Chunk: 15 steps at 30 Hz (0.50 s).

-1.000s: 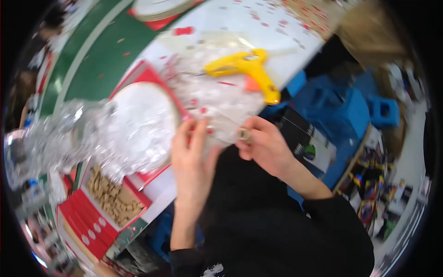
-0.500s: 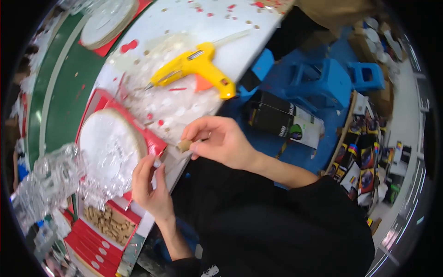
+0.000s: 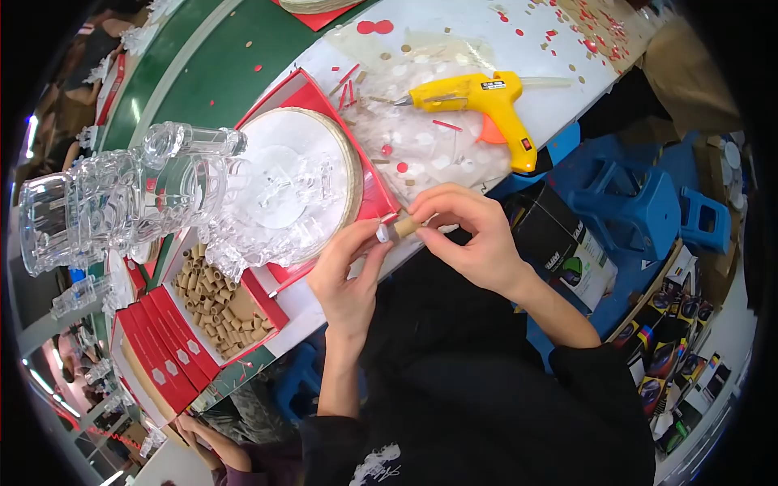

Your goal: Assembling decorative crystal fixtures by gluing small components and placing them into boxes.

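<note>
Above the table's near edge, my right hand [image 3: 474, 243] pinches a short brown cardboard tube [image 3: 405, 227] between thumb and fingers. My left hand [image 3: 348, 271] is closed on a small whitish, see-through piece [image 3: 384, 233], held against the tube's left end. Whether the piece sits inside the tube or only touches it, I cannot tell. Just left of my hands, an open red box [image 3: 377, 174] holds a round white disc [image 3: 320, 134] with a thick layered edge and clear plastic on top. Many similar tubes [image 3: 215, 304] fill a compartment nearer me.
A yellow glue gun [image 3: 478, 93] lies on a glue-spotted plastic sheet [image 3: 389, 121]. Clear plastic parts [image 3: 130, 198] rise at the left beside stacked red boxes [image 3: 166, 348]. Blue stools [image 3: 632, 206] and a black carton [image 3: 551, 235] stand at right. Another person's arm [image 3: 215, 441] shows at lower left.
My hands have come together, bringing the tube and the whitish piece end to end. The whole view has shifted, so the table and box appear farther right.
</note>
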Motion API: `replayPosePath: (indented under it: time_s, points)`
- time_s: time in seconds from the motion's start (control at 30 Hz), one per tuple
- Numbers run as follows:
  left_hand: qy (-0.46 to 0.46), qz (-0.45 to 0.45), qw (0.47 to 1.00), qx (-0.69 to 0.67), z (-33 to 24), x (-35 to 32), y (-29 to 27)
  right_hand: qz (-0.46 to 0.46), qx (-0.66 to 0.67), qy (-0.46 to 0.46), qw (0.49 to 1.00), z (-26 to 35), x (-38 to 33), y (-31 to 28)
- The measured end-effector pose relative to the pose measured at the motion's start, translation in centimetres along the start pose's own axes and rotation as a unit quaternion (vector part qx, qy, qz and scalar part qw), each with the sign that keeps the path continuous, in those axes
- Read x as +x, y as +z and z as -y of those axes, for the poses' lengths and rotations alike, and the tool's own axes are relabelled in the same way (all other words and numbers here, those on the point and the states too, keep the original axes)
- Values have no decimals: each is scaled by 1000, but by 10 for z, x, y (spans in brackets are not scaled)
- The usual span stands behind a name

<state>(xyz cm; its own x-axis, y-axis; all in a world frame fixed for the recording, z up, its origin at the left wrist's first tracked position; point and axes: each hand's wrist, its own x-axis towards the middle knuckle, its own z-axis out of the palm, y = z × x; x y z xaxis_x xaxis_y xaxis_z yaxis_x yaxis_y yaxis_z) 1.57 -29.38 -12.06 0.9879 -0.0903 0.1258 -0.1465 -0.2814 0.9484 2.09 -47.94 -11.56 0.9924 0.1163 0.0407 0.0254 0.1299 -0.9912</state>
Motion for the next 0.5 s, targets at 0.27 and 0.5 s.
replayPosePath:
  time_s: [0.27, 0.5]
  points:
    - [3, 0, 1000, -10, -1, 2, 0, -12, -83, -38, 996, 0, 2, 7]
    - [23, -9, 1000, 15, -1, 4, -3, 1, -76, -34, 997, 2, 3, 13]
